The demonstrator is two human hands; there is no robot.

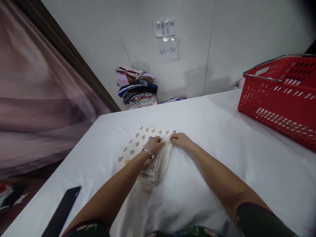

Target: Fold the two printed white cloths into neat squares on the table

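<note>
A cream cloth [138,141] printed with small grey-brown shapes lies folded in layers on the white-covered table. My left hand [154,144], with a silver bracelet at the wrist, pinches the cloth's layered edge near its far right corner. Just to the right, my right hand [182,141] grips the corner of the same edge between thumb and fingers. Between the two hands the edge is slightly lifted, and its layers hang in loose folds toward me. Parts of the cloth are hidden behind my left hand and forearm.
A red plastic basket [278,102] with a metal handle stands on the table [214,115] at the right. A dark flat object [61,210] lies at the near left. Folded textiles [138,85] are stacked against the wall, below paper signs [169,51]. A pinkish curtain [44,92] hangs left.
</note>
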